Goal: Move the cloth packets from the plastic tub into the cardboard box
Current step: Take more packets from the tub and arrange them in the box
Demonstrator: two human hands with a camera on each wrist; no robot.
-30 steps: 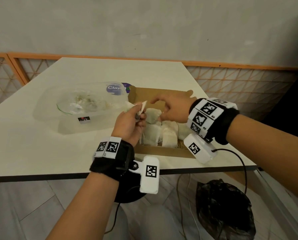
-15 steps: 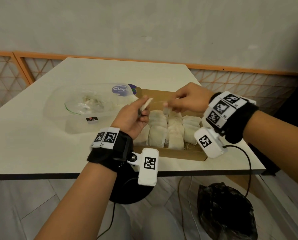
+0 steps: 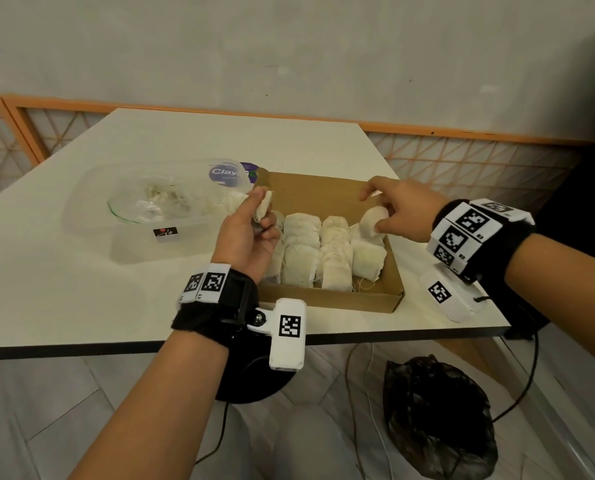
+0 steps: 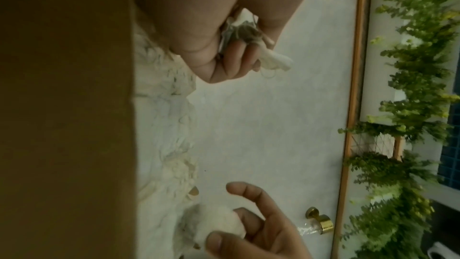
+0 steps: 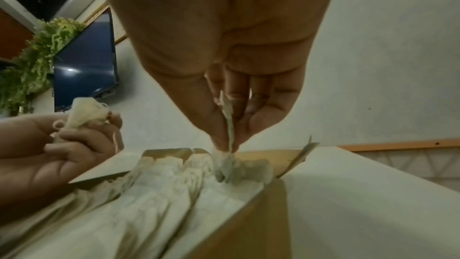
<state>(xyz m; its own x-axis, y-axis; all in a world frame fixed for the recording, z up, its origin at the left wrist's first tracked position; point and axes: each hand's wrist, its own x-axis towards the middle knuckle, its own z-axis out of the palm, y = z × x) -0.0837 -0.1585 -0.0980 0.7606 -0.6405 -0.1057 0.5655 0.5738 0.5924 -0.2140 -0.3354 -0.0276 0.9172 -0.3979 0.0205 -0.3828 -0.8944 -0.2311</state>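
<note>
A shallow cardboard box (image 3: 330, 301) sits near the table's front edge with several white cloth packets (image 3: 335, 252) lined up in rows. My left hand (image 3: 251, 225) hovers over the box's left side and grips a white cloth packet (image 3: 264, 206), also seen in the left wrist view (image 4: 271, 60). My right hand (image 3: 398, 211) is over the box's far right corner and pinches another cloth packet (image 3: 372, 221) by its top edge (image 5: 227, 113), its lower end touching the packets in the box. The clear plastic tub (image 3: 140, 216) stands left of the box.
A clear plastic bag (image 3: 157, 202) lies inside the tub and a round blue-labelled lid (image 3: 226, 173) leans at its far right. A black bag (image 3: 438, 414) and cables lie on the floor below the table edge. An orange-framed lattice panel (image 3: 462, 157) runs behind the table.
My right hand has moved right and down from beside the left hand to the box's far right corner with a packet. The left hand stayed put, still holding its packet.
</note>
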